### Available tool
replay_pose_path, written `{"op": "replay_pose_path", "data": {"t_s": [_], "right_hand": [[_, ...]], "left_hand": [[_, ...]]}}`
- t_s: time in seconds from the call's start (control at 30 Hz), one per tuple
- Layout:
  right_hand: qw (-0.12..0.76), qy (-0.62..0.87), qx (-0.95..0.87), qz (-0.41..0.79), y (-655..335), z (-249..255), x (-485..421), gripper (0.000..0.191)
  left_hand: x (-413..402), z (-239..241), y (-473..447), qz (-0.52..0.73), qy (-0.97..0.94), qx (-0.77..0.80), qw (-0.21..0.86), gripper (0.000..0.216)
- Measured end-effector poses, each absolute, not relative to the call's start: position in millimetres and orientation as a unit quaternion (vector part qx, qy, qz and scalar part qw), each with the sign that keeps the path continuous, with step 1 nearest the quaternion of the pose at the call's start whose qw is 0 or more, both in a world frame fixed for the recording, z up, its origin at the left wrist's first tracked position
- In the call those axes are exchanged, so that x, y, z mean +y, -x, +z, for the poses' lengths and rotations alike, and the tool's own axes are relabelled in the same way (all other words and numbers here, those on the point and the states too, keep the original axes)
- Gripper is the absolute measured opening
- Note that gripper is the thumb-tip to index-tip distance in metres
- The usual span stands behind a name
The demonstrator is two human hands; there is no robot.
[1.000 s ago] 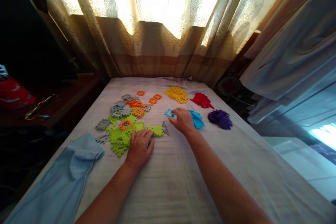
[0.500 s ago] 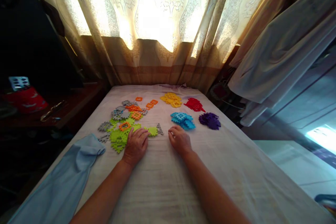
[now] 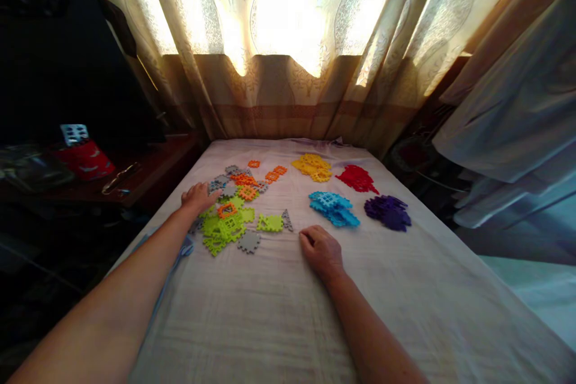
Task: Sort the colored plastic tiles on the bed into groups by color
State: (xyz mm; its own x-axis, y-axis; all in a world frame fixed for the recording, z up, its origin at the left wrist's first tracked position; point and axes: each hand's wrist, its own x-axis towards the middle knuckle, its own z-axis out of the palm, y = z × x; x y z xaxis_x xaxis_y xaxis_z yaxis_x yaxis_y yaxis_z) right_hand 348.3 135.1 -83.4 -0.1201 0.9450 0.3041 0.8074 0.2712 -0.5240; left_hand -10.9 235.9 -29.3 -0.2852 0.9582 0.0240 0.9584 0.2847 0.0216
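Across cloth (image 3: 252, 312), left hand (image 3: 198, 197) has moved toward farther gray pieces (image 3: 230, 192).

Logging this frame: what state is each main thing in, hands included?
Left hand, at the gray pieces, grip unclear
Right hand, curled, no piece visible
Gray pieces, scattered
Green pieces, mostly heaped
Orange pieces, scattered
Blue pieces, heaped
Yellow pieces, heaped
Red pieces, heaped
Purple pieces, heaped
Blue cloth, partly hidden
Sheet, spread, wrinkled
Curtain, drawn
Pale garment, hanging

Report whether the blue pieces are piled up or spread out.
Piled up: the blue pieces overlap in one heap on the pale sheet, beyond the right hand.
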Motion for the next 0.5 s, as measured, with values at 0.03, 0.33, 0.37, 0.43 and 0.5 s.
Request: {"op": "replay_pose_path", "data": {"t_s": [0.03, 0.33, 0.37, 0.43, 0.5], "right_hand": [[0.303, 0.589, -0.740, 0.117, -348.6, -83.8, 135.1, 0.021], [0.321, 0.586, -0.735, 0.117, -348.8, -87.4, 136.6, 0.022], [0.322, 0.587, -0.733, 0.117, -348.5, -87.1, 136.9, 0.021], [0.324, 0.588, -0.731, 0.119, -348.2, -86.2, 137.4, 0.021], [0.323, 0.588, -0.731, 0.124, -348.2, -85.5, 137.9, 0.021]], "left_hand": [[238.7, -31.6, 9.7, -0.008, 0.597, -0.802, -0.003, 0.065], [218.0, -41.2, -14.5, -0.048, 0.675, -0.736, 0.019, 0.045], [220.3, -38.1, -11.5, -0.061, 0.672, -0.738, 0.016, 0.043], [230.9, -31.6, -1.4, -0.072, 0.643, -0.762, 0.013, 0.044], [246.7, -27.3, 11.4, -0.068, 0.605, -0.793, 0.014, 0.047]]}}
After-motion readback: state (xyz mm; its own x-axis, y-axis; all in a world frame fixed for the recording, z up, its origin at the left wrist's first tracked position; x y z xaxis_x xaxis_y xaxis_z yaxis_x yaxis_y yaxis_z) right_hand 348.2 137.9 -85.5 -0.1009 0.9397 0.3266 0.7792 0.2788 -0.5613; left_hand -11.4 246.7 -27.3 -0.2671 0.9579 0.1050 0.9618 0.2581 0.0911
